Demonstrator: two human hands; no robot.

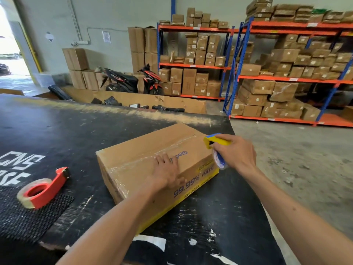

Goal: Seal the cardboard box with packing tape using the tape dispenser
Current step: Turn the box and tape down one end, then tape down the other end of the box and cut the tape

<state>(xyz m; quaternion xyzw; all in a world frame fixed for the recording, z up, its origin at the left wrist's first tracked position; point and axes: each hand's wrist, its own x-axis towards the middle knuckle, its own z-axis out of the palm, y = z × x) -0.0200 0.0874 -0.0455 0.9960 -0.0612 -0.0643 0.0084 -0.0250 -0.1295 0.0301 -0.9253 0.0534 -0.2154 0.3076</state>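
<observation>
Box (pixel 152 161) lies on black counter (pixel 80 134), clear tape along top seam. Print: "99.99% RATE", partial "Glad". Left hand (pixel 166 172) flat on top, fingers spread, gripping nothing. Right hand (pixel 236 153) clasps yellow-blue dispenser (pixel 216 144) at right edge. Red dispenser (pixel 43 188) lies left, apart. Warehouse racks (pixel 238 73) with cartons behind.

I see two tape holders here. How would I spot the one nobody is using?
Start at the big black table with the cardboard box on it. Look left of the box, to the ribbed black mat at the near edge. The red tape holder lies there untouched, while the yellow one is in the right hand.
</observation>
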